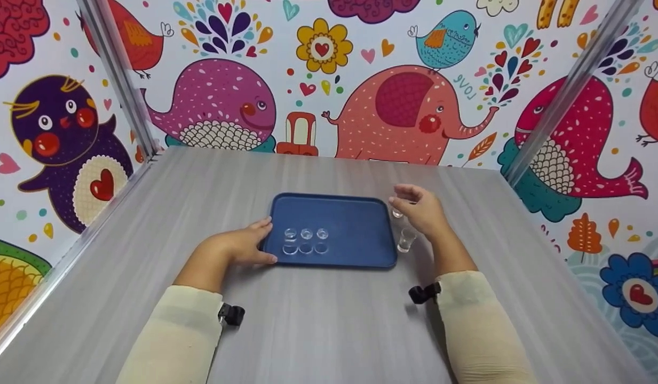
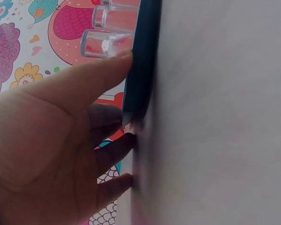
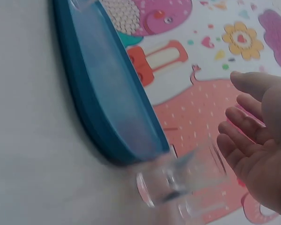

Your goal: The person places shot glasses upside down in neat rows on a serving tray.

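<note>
My left hand (image 1: pixel 250 244) is at the left end of a blue tray (image 1: pixel 355 229). Its thumb touches the tray's rim by the near left corner, while its fingers spread along the left side, tips close to the table. Three small clear glasses (image 1: pixel 306 241) stand in a row on the tray's near left part, wider ends down. To the right of the tray, my right hand (image 1: pixel 420 210) is held with loosely bent fingers above a clear glass (image 1: pixel 397 212), partly hidden by them. Nearer stands another clear glass (image 1: pixel 406 240), wider end up. In the right wrist view, the fingers are apart from the front glass (image 3: pixel 178 178).
The tray lies on a grey wood-grain table (image 1: pixel 318 320). Walls with cartoon animals (image 1: pixel 393 117) enclose the far side and both flanks, with metal posts (image 1: pixel 120 80) at the corners. Small black devices (image 1: pixel 232 314) sit on both sleeves' cuffs.
</note>
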The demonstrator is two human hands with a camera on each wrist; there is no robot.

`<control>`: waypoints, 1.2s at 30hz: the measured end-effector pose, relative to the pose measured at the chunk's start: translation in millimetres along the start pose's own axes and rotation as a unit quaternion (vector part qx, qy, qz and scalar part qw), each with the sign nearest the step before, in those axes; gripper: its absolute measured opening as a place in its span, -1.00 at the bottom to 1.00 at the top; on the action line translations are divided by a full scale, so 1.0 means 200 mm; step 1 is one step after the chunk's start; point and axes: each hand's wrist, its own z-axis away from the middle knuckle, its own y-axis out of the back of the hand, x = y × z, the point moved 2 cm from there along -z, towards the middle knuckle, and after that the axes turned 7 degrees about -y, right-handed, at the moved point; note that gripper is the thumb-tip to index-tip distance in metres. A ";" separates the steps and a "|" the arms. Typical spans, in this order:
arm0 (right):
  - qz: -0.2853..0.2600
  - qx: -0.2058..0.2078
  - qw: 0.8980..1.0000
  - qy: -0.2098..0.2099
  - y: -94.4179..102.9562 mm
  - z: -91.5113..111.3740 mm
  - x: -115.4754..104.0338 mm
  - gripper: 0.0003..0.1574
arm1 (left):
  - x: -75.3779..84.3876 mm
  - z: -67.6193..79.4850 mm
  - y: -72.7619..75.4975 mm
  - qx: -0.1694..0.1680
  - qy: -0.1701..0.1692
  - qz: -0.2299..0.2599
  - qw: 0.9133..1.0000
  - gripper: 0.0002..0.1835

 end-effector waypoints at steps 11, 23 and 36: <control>-0.032 0.064 0.997 -0.031 0.16 -0.04 0.11 -0.35 | 0.00 0.01 0.00 -0.001 0.002 0.002 1.000 0.06; -0.021 0.044 0.990 -0.135 0.19 -0.08 0.26 -0.07 | 0.00 0.00 0.00 -0.002 0.006 0.003 1.000 0.05; 0.082 0.071 0.986 -0.127 0.09 -0.11 0.32 -0.31 | 0.00 -0.01 0.00 -0.002 0.006 0.001 1.000 0.06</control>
